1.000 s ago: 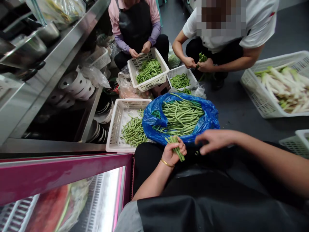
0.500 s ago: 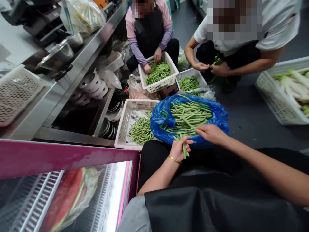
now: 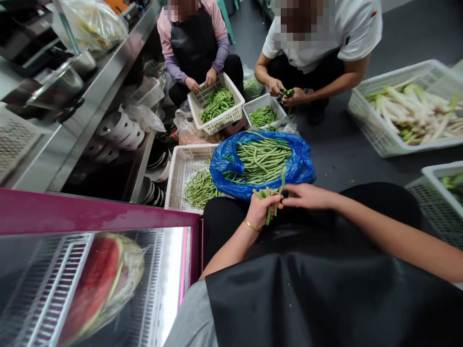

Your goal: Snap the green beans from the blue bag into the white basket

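My left hand (image 3: pixel 261 208), with a gold bracelet at its wrist, is closed around several short green bean pieces (image 3: pixel 268 205). Close beside it, my right hand (image 3: pixel 307 196) pinches a long green bean (image 3: pixel 282 179) that stands up between the two hands. Just beyond them lies an open blue plastic bag (image 3: pixel 226 179) full of long green beans (image 3: pixel 264 156). Left of the bag, a white perforated basket (image 3: pixel 177 168) holds a pile of short bean pieces (image 3: pixel 201 189).
Across from me, two people (image 3: pixel 197 46) (image 3: pixel 321 62) handle beans over white baskets (image 3: pixel 220 126). A basket of white-stemmed vegetables (image 3: pixel 390 140) stands at right, another basket (image 3: pixel 439 169) below it. A glass-topped pink case (image 3: pixel 108 212) and steel shelving (image 3: pixel 119 67) are at left.
My right hand has come from the bag's edge to my left hand, with a long bean now raised between them. The view has shifted to the right.
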### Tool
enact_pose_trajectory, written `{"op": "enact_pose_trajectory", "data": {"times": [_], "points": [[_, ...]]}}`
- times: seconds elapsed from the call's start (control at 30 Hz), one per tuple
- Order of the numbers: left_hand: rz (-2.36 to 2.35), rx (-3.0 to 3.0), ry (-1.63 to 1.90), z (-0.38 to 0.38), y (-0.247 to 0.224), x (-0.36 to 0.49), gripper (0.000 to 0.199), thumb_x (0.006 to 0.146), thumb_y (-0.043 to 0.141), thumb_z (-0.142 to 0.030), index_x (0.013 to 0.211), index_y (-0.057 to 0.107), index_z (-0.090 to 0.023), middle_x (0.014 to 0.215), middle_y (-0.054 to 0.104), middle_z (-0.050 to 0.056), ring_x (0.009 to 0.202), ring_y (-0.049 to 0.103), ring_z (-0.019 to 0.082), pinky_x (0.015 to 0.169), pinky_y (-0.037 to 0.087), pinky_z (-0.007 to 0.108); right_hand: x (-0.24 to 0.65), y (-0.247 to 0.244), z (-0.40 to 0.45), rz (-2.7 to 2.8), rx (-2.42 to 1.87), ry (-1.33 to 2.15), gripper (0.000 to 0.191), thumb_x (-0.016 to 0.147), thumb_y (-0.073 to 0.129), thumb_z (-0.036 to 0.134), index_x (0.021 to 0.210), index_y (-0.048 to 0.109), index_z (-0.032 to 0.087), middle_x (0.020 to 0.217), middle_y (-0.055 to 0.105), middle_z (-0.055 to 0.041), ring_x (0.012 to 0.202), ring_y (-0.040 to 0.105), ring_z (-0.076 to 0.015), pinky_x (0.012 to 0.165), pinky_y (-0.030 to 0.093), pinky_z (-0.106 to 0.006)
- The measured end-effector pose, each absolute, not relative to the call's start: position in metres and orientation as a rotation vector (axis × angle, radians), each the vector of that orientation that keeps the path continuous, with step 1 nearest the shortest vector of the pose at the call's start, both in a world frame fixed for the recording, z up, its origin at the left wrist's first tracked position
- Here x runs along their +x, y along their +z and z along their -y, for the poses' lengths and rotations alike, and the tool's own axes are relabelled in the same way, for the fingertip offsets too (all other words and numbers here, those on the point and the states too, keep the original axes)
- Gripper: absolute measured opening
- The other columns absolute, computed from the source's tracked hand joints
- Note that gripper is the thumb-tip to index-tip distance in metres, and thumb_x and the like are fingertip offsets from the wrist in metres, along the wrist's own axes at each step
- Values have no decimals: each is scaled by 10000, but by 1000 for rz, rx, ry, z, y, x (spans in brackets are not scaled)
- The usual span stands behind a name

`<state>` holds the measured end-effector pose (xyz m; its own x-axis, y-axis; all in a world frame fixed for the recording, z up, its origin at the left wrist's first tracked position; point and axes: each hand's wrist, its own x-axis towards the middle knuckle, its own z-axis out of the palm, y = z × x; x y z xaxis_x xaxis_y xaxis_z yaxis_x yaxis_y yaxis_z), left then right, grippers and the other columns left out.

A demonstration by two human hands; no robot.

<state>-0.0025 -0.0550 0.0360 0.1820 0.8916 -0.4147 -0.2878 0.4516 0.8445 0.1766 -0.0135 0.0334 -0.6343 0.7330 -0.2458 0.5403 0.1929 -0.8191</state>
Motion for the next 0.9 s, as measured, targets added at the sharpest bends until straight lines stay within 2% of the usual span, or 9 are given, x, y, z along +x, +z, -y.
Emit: {"op": "enact_pose_trajectory", "data": {"times": [0.07,0.13,0.2,0.3,0.47,0.63,0.77,0.83,0.9], "points": [[-1075,728,895,57,33,-3,227,611,703,-291,698,654,-87,473,577,10,324,374,47,367,224,209,183,54,9,1927,-1164,1505,453,826,531,487,1144,605,172,684,634,-15,559,592,-155,515,451,-258],[-1085,687,900,57,28,-4,196,611,675,-277,669,637,-94,448,543,-6,316,366,48,360,220,211,179,68,18,1848,-1094,1377,338,864,515,423,1061,615,166,675,629,-15,557,591,-141,531,472,-249],[-1113,511,956,54,22,-6,178,608,650,-281,636,595,-114,424,492,-33,313,349,46,357,225,208,167,72,37,2000,-962,1094,213,888,507,335,929,638,172,699,657,-37,606,618,-142,595,492,-249],[-1139,220,1028,50,13,-10,188,609,637,-294,617,527,-141,436,470,-50,326,338,35,371,242,195,150,60,61,2195,-763,880,193,907,476,261,920,652,183,799,708,-63,697,657,-149,650,501,-242],[-1054,390,962,57,10,-13,268,578,731,-299,663,542,-128,500,527,-22,405,466,72,415,334,204,144,37,53,2216,-961,1038,176,923,457,282,932,615,205,742,706,-21,621,654,-139,597,488,-230],[-973,569,867,62,19,-20,387,642,749,-445,760,558,-130,513,528,-28,367,405,51,368,277,190,150,36,33,2198,-1111,912,185,914,466,383,878,509,207,642,623,-12,511,572,-138,511,409,-237],[-862,633,778,58,19,-28,435,645,759,-463,852,588,-120,548,531,-30,389,414,47,383,294,184,156,42,28,2239,-1171,998,322,886,480,492,719,476,216,528,515,11,471,494,-130,484,342,-242],[-821,668,738,57,17,-30,448,630,773,-455,869,591,-121,554,551,-20,393,431,56,393,306,191,156,44,30,2207,-1141,1217,394,880,476,522,637,450,213,496,474,16,461,464,-120,476,320,-242],[-774,740,688,56,15,-28,429,633,780,-429,862,604,-112,575,577,0,413,457,63,409,319,196,152,43,33,1920,-1116,1554,428,890,448,546,625,437,211,463,437,34,427,435,-107,458,319,-235]]}}
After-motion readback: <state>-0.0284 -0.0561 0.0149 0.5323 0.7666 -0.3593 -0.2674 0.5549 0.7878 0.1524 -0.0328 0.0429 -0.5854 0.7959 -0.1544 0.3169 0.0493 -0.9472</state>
